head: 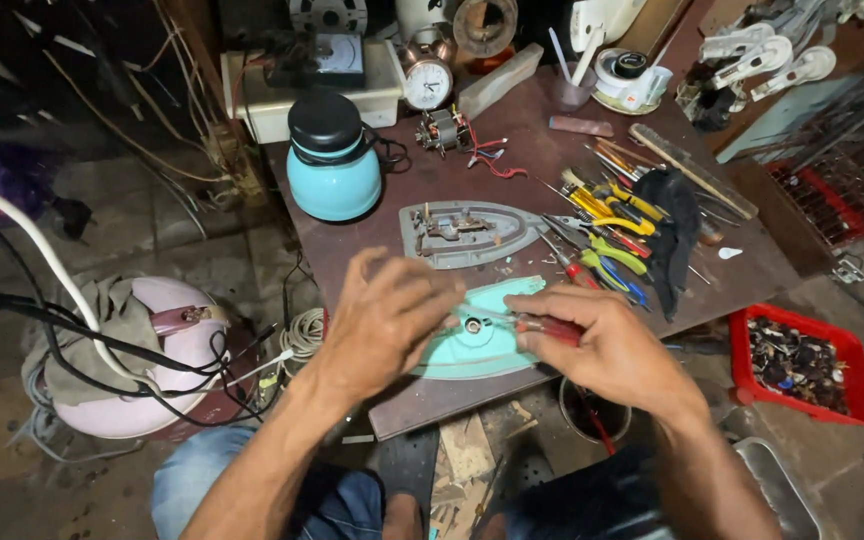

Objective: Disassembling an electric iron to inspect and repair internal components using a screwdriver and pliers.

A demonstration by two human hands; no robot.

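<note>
Seen from the head camera, a person sat at a dark brown table (552, 150). Near its front edge lay a pale green iron cover (477, 345). The left hand (387, 320) rested curled on the cover's left side. The right hand (602, 345) was closed around a red-handled screwdriver (542, 326), its tip pointing at a hole in the cover. Just behind lay a grey iron base (467, 232). A blue kettle (332, 160) stood near the back left corner, and hand tools (612, 235) lay piled toward the right edge.
</note>
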